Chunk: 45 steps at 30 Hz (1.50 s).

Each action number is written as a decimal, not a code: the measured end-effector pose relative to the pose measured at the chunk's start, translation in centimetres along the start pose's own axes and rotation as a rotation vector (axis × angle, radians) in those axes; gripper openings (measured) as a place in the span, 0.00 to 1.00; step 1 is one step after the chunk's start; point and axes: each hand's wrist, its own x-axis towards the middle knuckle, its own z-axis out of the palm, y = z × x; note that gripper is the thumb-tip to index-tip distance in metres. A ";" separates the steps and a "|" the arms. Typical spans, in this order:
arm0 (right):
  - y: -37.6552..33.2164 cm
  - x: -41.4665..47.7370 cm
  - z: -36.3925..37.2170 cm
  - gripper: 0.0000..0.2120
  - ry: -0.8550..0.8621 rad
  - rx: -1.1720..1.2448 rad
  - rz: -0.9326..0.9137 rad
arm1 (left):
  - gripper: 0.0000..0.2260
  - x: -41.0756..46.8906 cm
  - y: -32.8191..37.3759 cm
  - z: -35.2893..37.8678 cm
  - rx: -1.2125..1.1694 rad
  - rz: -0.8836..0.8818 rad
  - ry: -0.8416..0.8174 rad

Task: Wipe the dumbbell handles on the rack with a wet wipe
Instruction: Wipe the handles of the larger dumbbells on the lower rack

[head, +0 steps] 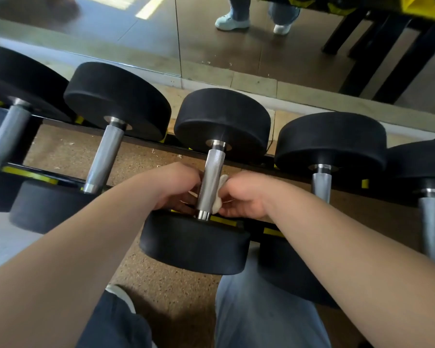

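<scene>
1. Middle dumbbell [221,121] lies across the rack [30,175], with neighbours at 9 and 3 o'clock.
2. Left grip [178,187] is at 9 o'clock of the knurled handle [211,172], fingers curled, pinching one end of the wipe.
3. Right grip [244,197] is at 3 o'clock, fingers curled round the white wet wipe [220,192].
4. The wipe touches the lower handle and passes behind it.

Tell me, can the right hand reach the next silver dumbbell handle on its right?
Probably yes. The right hand, pinching the white wet wipe at the middle knurled steel handle, has only open gap between it and the neighbouring silver handle; nothing blocks it.
</scene>
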 end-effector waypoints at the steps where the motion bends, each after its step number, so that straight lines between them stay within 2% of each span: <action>1: 0.0 0.1 0.2 0.15 -0.001 0.029 -0.013 | 0.16 0.1 -0.1 0.0 -0.015 -0.011 -0.003; 5: -1.2 0.7 -0.1 0.16 0.110 0.361 -0.185 | 0.14 0.3 0.1 0.0 -0.131 0.001 -0.016; 8: -1.5 0.0 -0.4 0.18 0.066 0.525 -0.203 | 0.12 0.7 -0.1 -0.1 -0.210 0.019 -0.035; 10: -1.2 -0.5 -0.3 0.20 0.040 0.445 -0.184 | 0.11 1.1 -0.3 -0.1 -0.244 0.035 -0.024; 13: -1.0 -0.1 -0.5 0.21 0.116 0.260 -0.111 | 0.10 1.7 -0.5 -0.1 -0.321 0.063 0.044; 16: -1.4 0.2 -0.5 0.28 0.155 0.148 -0.061 | 0.12 2.0 -0.3 -0.4 -0.426 0.125 0.035; 18: -1.6 0.3 -0.6 0.29 0.170 0.178 -0.068 | 0.11 2.3 -0.4 -0.8 -0.365 0.159 0.018; 22: -1.6 -0.1 -0.6 0.22 0.227 0.103 -0.050 | 0.11 2.2 -1.4 -2.4 0.117 0.027 -0.126; 23: -1.6 0.0 -0.6 0.20 0.241 0.082 -0.047 | 0.11 2.0 -1.6 -2.6 0.183 -0.005 -0.160; 25: -1.6 0.1 -0.7 0.20 0.251 0.065 -0.049 | 0.12 1.8 -1.5 -2.5 0.163 -0.006 -0.169; 29: -1.5 0.6 -0.5 0.22 0.253 0.087 -0.074 | 0.15 2.1 -0.2 -1.4 -0.305 0.182 0.006; 31: -1.5 0.6 -0.4 0.22 0.258 0.080 -0.088 | 0.15 2.0 0.2 -1.1 -0.416 0.273 0.089; 34: -1.6 0.5 -0.4 0.20 0.260 0.071 -0.099 | 0.10 1.3 0.3 -1.3 -0.298 0.332 0.142; 39: -1.4 0.3 -0.1 0.17 0.193 -0.014 -0.124 | 0.08 -0.7 0.8 -2.0 0.279 0.399 0.113; 41: -1.3 0.3 0.1 0.16 0.175 -0.048 -0.135 | 0.07 -0.6 0.7 -1.1 0.241 0.465 0.213; 44: -1.4 0.1 0.1 0.14 0.183 -0.046 -0.161 | 0.09 0.0 0.7 -0.2 0.006 0.495 0.412; 45: -1.4 0.0 0.0 0.14 0.187 -0.043 -0.168 | 0.09 0.0 0.8 -0.4 0.032 0.482 0.418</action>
